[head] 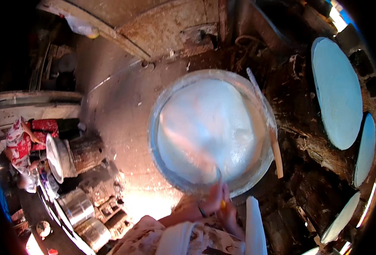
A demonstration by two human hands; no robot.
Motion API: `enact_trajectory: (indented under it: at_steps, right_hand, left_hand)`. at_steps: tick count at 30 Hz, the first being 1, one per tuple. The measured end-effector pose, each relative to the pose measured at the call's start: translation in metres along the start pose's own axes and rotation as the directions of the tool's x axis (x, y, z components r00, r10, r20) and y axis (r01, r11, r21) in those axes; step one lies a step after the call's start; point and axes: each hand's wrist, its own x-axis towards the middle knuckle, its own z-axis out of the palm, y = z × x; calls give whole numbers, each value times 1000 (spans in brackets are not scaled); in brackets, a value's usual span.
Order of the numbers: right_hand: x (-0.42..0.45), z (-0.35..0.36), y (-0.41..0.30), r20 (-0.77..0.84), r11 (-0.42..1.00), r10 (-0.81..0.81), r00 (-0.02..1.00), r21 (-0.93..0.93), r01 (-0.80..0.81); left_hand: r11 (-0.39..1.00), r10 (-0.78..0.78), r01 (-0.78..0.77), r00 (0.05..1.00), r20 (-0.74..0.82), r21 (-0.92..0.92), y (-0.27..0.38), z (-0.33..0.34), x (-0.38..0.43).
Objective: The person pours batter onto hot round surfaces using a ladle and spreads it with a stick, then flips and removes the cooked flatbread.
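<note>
A wide round metal basin point(154, 137) stands before me, filled with a pale, wet, smooth mass point(207, 121). My left hand point(213, 199) and my right hand point(228, 212) are close together at the basin's near rim. Both are closed around the handle of a tool, of which a yellow part shows between them. The tool's thin metal end point(219, 173) reaches over the pale mass; its full shape is blurred. A stick point(275, 149) with a residue-coated upper part leans along the basin's right rim.
Large pale round discs point(337, 95) stand at the right. A white rolled or folded thing point(255, 226) is close by my right side. At the left, another person point(32, 137) works at a round pan point(54, 157). Metal pots point(76, 207) and hollow blocks point(111, 207) stand lower left.
</note>
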Motion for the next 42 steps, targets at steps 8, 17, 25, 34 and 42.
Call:
enact_trajectory:
  at_steps: [8, 17, 25, 34, 42]
  right_hand:
    - [88, -14, -103, 259, 917, 327, 909, 145, -371]
    - [-41, -17, 1, 126, 913, 346, 930, -273, -303]
    - [78, -79, -193, 305, 979, 126, 944, -192, -69]
    - [1, -260, -377, 337, 565, 50, 940, -786, 251]
    - [-29, -275, -295, 557, 930, -24, 830, 317, -186]
  left_hand:
    - [926, 362, -364, 931, 37, 97, 164, 5, 47]
    - [968, 86, -121, 983, -162, -219, 32, 14, 47]
    - [675, 159, -172, 983, -86, -718, 215, 67, -7]
    - [319, 580, 63, 776, 247, -946, 235, 220, -188]
    - [537, 822, -557, 515, 244, -634, 188, 202, -232]
